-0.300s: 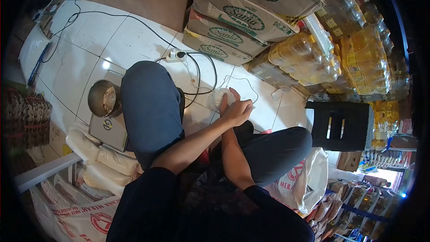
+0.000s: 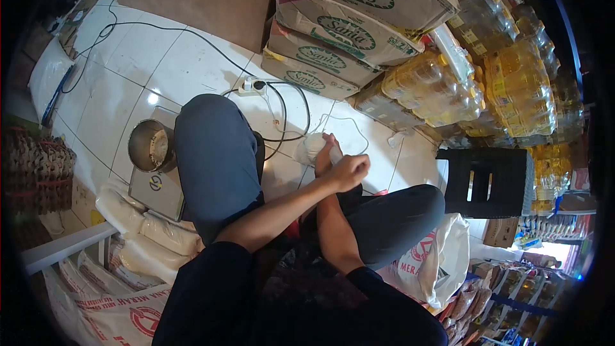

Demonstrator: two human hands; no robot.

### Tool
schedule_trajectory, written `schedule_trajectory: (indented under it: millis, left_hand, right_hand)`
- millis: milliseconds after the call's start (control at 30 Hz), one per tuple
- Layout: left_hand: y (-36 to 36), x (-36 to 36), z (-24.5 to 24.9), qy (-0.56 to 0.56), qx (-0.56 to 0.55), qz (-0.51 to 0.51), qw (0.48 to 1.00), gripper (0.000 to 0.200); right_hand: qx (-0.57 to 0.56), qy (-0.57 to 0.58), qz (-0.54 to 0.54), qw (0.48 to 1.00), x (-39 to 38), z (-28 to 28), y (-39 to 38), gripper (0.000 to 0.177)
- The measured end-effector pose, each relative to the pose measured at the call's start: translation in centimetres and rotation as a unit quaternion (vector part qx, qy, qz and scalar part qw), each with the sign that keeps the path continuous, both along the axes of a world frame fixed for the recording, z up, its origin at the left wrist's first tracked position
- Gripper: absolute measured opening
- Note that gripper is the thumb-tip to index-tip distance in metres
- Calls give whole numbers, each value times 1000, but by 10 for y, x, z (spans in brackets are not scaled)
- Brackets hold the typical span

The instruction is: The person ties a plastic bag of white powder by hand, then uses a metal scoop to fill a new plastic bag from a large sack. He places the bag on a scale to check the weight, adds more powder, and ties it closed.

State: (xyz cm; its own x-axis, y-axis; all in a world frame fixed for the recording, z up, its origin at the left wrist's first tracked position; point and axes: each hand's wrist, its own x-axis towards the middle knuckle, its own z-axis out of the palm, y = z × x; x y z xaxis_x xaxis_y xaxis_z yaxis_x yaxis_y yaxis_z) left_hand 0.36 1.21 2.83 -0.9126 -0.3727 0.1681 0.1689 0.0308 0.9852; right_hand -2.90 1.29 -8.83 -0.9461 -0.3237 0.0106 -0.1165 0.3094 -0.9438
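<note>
White bundle (image 2: 311,148) | right hand (image 2: 325,156): touching it, grip unclear | left hand (image 2: 350,173): clenched

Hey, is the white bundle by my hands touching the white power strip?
Apart. The head view shows it: bare floor tiles and black cable lie between the white bundle and the power strip.

— What is seen beyond the fingers (image 2: 363,163)?
— A floor (image 2: 170,57) laid in white tiles; up and left of them, it is bounded by a brown panel (image 2: 192,0).
— And light?
— A glint (image 2: 152,98) is reflected well left of them; a bright opening (image 2: 556,253) is seen far right.
— Furniture?
— A black stool (image 2: 506,182) is placed to their right.
</note>
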Motion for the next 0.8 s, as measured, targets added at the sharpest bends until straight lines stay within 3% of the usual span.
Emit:
schedule_trajectory:
  millis: [67,100,200,300,333,400,433,500,633,667,733,800]
  left_hand:
    - [12,-4,16,36,11,-48,998,10]
    - [12,-5,28,101,-40,-22,994,9]
    - [-14,-7,30,88,-47,184,978,14]
    - [-68,-13,-10,65,-39,347,935,24]
    - [-85,-5,-20,29,-133,398,907,27]
    - [-85,2,-57,-25,-140,332,933,38]
    - [-73,0,-73,-40,-137,282,949,50]
    - [-46,3,-58,10,-161,183,970,49]
    - [-42,2,-29,-28,-96,91,991,39]
    - [-44,-3,-36,-33,-91,160,982,27]
    - [-56,-16,-93,-83,-22,217,972,22]
    - [-75,-23,-146,-133,48,276,951,17]
  right_hand:
    - [50,-27,0,998,0,14,-1,38]
    - [7,19,-10,1000,-2,7,-3,45]
    - [-47,5,7,999,-30,-44,5,48]
    - [-50,-39,10,998,-44,-29,13,49]
    - [-21,-64,-46,997,-39,-6,9,50]
    - [95,-4,-6,995,-34,48,12,40]
    - [133,66,26,989,-39,49,16,36]
    - [207,200,88,953,-49,38,26,27]
    - [102,177,130,970,-52,-29,28,22]
    - [121,164,160,966,-48,-34,27,24]
    - [203,129,239,941,-25,0,14,30]
    - [168,148,245,943,-7,10,1,44]
